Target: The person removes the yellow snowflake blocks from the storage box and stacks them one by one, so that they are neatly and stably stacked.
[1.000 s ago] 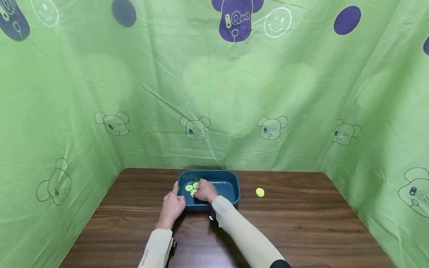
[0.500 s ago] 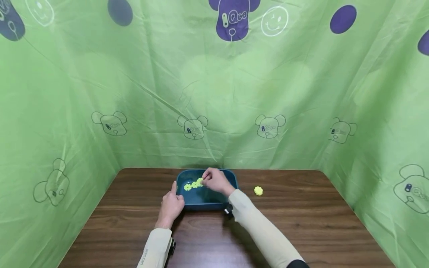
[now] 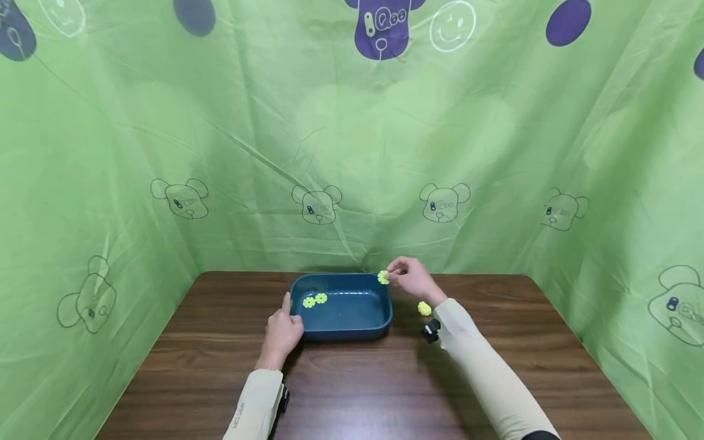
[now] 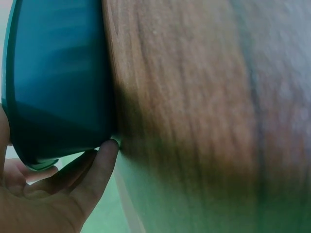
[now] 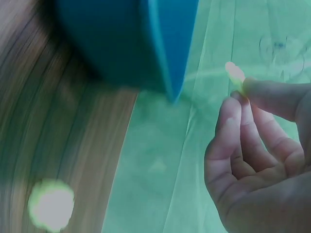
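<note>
A dark blue rectangular plastic tub (image 3: 346,335) stands on the table. My left hand (image 3: 282,336) holds its front left corner. In the left wrist view, my left fingers (image 4: 97,177) lie against the outside of the end wall, one tip low near its base. Two yellow-green flower-shaped discs (image 3: 315,300) lie inside the tub at the left. Above the back right corner, my right hand (image 3: 415,281) pinches another flower-shaped disc (image 3: 382,277) between thumb and fingertips. In the right wrist view this disc (image 5: 235,73) shows edge-on, thin.
A yellow stack-like flower-shaped piece (image 3: 424,308) sits on the dark wood table (image 3: 352,379), right of the tub and close to my right wrist. Green printed cloth (image 3: 247,140) hangs around the table's back and sides.
My right hand has lifted one flower-shaped disc out of the group in the tub and moved right with it to the far right corner. My left hand has stayed on the tub.
</note>
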The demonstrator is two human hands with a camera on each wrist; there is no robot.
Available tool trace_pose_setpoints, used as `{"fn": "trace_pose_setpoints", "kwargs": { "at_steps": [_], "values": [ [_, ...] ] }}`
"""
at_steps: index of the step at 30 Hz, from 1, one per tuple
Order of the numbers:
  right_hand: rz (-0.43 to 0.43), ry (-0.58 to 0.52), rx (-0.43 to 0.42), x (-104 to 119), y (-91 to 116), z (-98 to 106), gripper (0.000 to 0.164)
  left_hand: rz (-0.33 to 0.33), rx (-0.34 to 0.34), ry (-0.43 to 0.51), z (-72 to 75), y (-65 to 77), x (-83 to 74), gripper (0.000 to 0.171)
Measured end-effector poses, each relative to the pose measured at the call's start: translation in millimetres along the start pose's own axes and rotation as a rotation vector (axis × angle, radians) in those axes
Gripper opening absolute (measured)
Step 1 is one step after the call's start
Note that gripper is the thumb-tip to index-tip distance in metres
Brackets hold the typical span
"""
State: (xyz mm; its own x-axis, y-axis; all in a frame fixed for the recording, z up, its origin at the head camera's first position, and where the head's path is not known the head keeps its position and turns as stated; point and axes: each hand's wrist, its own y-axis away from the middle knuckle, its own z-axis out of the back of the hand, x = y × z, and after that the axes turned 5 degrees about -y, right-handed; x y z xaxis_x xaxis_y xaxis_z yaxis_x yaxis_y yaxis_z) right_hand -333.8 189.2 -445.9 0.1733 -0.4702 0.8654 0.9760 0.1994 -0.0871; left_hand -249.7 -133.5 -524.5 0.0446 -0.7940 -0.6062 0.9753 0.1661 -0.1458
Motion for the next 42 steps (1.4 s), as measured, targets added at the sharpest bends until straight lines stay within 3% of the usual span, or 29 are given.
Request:
{"fn": "trace_pose_setpoints", "kwargs": {
  "at_steps": [6, 11, 24, 42],
  "values": [
    [-0.051, 0.055, -0.015, -20, 7, 34, 0.016, 0.010, 0.001, 0.004, 0.2, -3.6, -0.7, 0.072],
    [-0.112, 0.095, -0.023, -36, 15, 50, 0.020, 0.036, 0.035, 0.011, 0.0, -5.3, -0.5, 0.074],
    [-0.238, 0.131, -0.049, -79, 27, 50, 0.013, 0.055, 0.037, 0.012, -1.3, -2.7, 1.8, 0.073],
    [-0.086, 0.298, -0.040, -99, 29, 44, 0.009, 0.046, 0.036, 0.015, -2.4, -2.5, 2.2, 0.073]
  ]
}}
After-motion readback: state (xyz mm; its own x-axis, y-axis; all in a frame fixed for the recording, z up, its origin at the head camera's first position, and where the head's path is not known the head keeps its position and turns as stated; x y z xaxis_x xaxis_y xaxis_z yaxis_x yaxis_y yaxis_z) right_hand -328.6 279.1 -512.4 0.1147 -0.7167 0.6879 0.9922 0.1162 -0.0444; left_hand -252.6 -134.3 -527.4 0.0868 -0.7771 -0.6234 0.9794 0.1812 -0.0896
